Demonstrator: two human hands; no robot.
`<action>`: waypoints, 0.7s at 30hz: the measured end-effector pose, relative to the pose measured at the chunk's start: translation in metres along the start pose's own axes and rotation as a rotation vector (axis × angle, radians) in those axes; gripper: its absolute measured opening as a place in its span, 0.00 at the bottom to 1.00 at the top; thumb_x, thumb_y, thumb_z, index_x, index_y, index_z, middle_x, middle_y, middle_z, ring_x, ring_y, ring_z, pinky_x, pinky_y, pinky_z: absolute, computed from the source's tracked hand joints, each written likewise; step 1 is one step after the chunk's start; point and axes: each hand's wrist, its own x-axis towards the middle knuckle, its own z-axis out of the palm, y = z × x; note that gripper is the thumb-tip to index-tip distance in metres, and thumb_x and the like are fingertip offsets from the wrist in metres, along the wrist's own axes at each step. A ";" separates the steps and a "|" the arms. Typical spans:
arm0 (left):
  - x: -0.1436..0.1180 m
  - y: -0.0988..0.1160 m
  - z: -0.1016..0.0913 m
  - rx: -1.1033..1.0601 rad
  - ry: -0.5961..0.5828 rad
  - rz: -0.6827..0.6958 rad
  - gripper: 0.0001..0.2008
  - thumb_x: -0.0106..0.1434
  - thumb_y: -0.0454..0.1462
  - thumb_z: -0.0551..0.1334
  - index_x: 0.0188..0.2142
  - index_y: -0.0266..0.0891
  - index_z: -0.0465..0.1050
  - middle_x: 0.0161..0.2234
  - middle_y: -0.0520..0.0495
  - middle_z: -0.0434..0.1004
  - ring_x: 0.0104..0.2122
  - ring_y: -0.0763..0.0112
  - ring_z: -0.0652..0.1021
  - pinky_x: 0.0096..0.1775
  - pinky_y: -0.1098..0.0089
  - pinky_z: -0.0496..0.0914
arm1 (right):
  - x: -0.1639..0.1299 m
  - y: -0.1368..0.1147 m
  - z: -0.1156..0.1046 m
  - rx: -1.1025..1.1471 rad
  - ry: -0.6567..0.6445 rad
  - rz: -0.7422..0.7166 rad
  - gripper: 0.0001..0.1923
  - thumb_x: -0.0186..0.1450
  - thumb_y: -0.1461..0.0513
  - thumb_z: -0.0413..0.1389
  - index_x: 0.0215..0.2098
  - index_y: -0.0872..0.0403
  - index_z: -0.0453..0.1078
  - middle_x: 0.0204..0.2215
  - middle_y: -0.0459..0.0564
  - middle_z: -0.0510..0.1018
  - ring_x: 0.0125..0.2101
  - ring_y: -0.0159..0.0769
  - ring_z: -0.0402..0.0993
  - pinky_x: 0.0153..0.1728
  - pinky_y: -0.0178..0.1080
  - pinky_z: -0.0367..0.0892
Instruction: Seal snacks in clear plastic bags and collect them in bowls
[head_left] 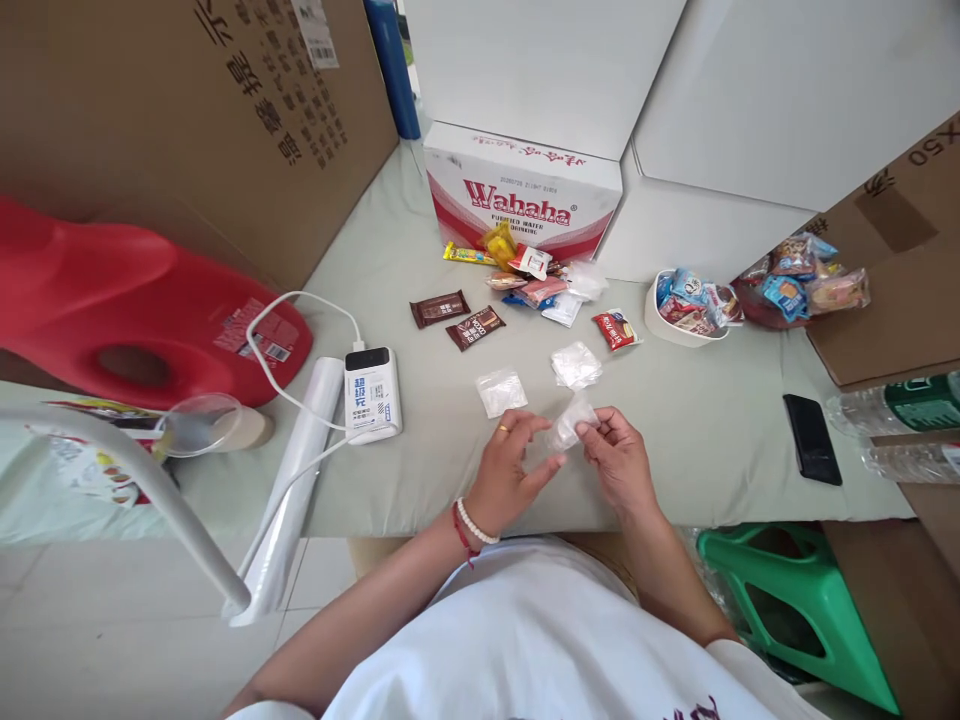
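Note:
A small folded clear plastic bag point(573, 420) is pinched between the thumb and fingers of my right hand point(616, 458). My left hand point(511, 462), with a ring and a beaded bracelet, is at the bag's left side; its thumb and index finger are apart, and whether they touch the plastic I cannot tell. Just beyond my hands, a flat folded clear bag point(502, 392) and a second pile of clear plastic point(576, 366) lie on the cloth-covered table point(435, 470). Two brown snack packets point(476, 328) and a red one point(616, 329) are farther back.
Mixed snacks point(536, 290) are heaped before a Wahaha box point(525, 200). At right stand a white bowl of snacks point(675, 328), a phone point(812, 438) and bottles point(900, 408). At left are a power bank point(373, 395) with cable, a plastic roll point(300, 480) and a red jug point(150, 300).

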 end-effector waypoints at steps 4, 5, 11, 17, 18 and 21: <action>0.005 -0.006 0.013 -0.071 -0.059 -0.110 0.07 0.68 0.41 0.63 0.36 0.41 0.78 0.30 0.49 0.75 0.31 0.70 0.73 0.36 0.68 0.69 | -0.007 0.000 -0.003 -0.021 -0.081 0.015 0.16 0.56 0.50 0.71 0.33 0.51 0.75 0.23 0.40 0.68 0.21 0.26 0.57 0.22 0.33 0.54; 0.005 -0.007 0.014 -0.095 -0.067 -0.157 0.08 0.68 0.41 0.63 0.34 0.41 0.77 0.29 0.50 0.75 0.30 0.70 0.73 0.35 0.69 0.68 | -0.008 -0.002 -0.005 -0.002 -0.085 0.030 0.16 0.56 0.50 0.71 0.34 0.51 0.76 0.23 0.40 0.68 0.21 0.27 0.58 0.22 0.33 0.55; 0.000 -0.008 0.018 -0.112 -0.022 -0.150 0.12 0.62 0.44 0.69 0.41 0.40 0.78 0.36 0.48 0.77 0.33 0.69 0.74 0.38 0.68 0.70 | -0.014 -0.004 -0.014 0.134 -0.052 0.122 0.21 0.50 0.53 0.74 0.38 0.51 0.78 0.24 0.40 0.68 0.22 0.26 0.60 0.24 0.33 0.59; -0.001 -0.015 0.019 -0.179 -0.032 -0.223 0.09 0.65 0.43 0.65 0.34 0.41 0.81 0.27 0.50 0.75 0.29 0.70 0.72 0.35 0.68 0.67 | -0.013 -0.003 -0.010 0.161 -0.037 0.139 0.22 0.48 0.54 0.76 0.38 0.51 0.78 0.25 0.40 0.67 0.21 0.24 0.57 0.21 0.31 0.54; -0.001 -0.016 0.017 -0.236 -0.028 -0.279 0.11 0.64 0.45 0.66 0.34 0.40 0.81 0.26 0.51 0.75 0.28 0.71 0.72 0.34 0.69 0.66 | -0.013 -0.003 -0.012 0.168 -0.028 0.137 0.22 0.48 0.54 0.76 0.36 0.52 0.77 0.24 0.40 0.67 0.21 0.24 0.56 0.21 0.31 0.54; 0.001 -0.022 0.011 -0.417 0.013 -0.429 0.17 0.61 0.51 0.68 0.33 0.38 0.79 0.25 0.53 0.73 0.27 0.73 0.70 0.32 0.70 0.66 | -0.013 -0.003 -0.023 0.183 0.008 0.140 0.20 0.49 0.54 0.76 0.32 0.52 0.75 0.24 0.39 0.66 0.21 0.24 0.55 0.21 0.31 0.54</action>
